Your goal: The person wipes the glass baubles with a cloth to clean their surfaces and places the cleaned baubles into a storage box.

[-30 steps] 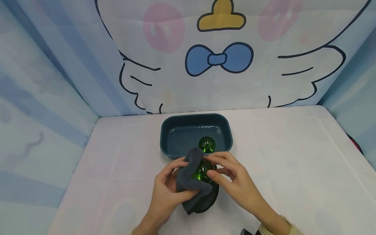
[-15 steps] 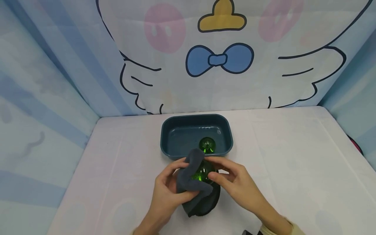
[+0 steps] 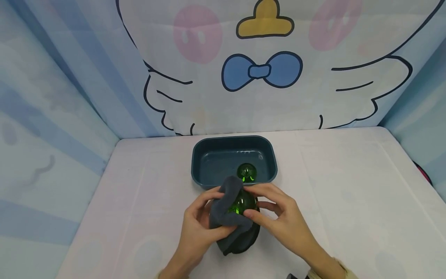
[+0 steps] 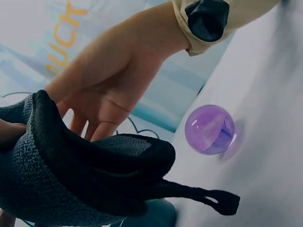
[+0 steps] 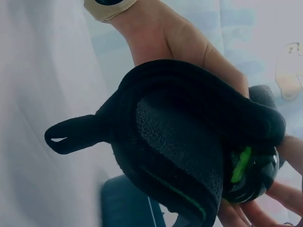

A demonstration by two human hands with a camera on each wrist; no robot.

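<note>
My left hand (image 3: 200,224) grips a dark grey cloth (image 3: 223,213) from the left, thumb in front and fingers behind. The cloth (image 4: 28,175) has black edging and a small loop (image 4: 222,201). It wraps around the left side of a clear green ball (image 3: 244,201). My right hand (image 3: 282,217) pinches the ball's right side between thumb and fingers. In the right wrist view, the green ball (image 5: 255,177) shows beside the cloth's edge, with part of it hidden. A second green ball (image 3: 247,172) lies in the dark teal basin (image 3: 209,179) just beyond both hands.
A clear purple ball (image 4: 210,129) rests on the white tabletop in the left wrist view; the head view does not show it. Printed curtains (image 3: 258,108) stand at the table's back and sides. A small dark object (image 3: 292,276) shows at the head view's bottom edge.
My right fingers shift slightly over the ball, and the thumb now sits a little lower. The left hand keeps its grip on the cloth. The second ball stays in the basin.
</note>
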